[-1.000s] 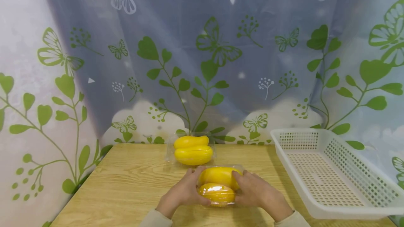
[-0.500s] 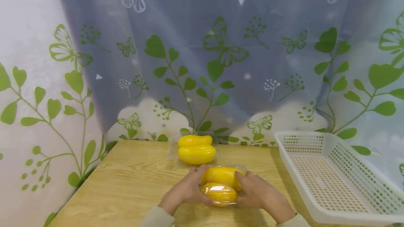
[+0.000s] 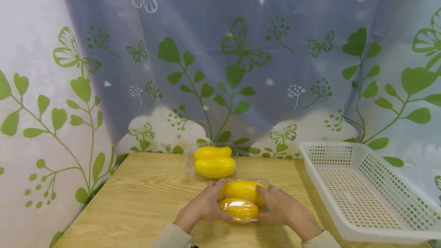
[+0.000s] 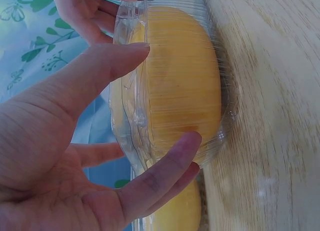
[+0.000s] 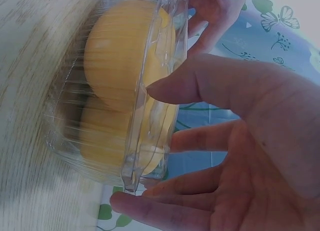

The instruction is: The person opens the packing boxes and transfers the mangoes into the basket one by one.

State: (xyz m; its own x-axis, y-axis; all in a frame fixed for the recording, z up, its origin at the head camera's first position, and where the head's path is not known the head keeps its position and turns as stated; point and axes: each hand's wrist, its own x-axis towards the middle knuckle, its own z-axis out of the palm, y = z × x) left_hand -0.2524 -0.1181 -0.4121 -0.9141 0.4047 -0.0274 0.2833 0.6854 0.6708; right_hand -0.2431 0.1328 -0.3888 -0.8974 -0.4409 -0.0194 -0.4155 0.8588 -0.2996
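Observation:
A clear plastic clamshell box [image 3: 240, 204] with two oblong yellow fruits [image 3: 242, 190] inside sits on the wooden table, near the front. My left hand [image 3: 205, 203] grips its left side; in the left wrist view the thumb lies at the lid's rim and the fingertips press the ribbed side wall. From the right, my right hand [image 3: 283, 206] holds the opposite side, its thumb [image 5: 175, 88] on the rim and its fingers around the far corner. The lid looks closed, its edges slightly wavy in both wrist views.
Just behind stands a second clear box [image 3: 190, 165] holding two more yellow fruits [image 3: 215, 167]. A white perforated plastic basket [image 3: 322, 194] is at the table's right edge. A curtain [image 3: 193, 22] printed with leaves and butterflies hangs behind the wooden table [image 3: 138, 198].
The head view has shifted slightly, sliding the scene to the right. Both hands keep their hold on the front box, which stays in place.

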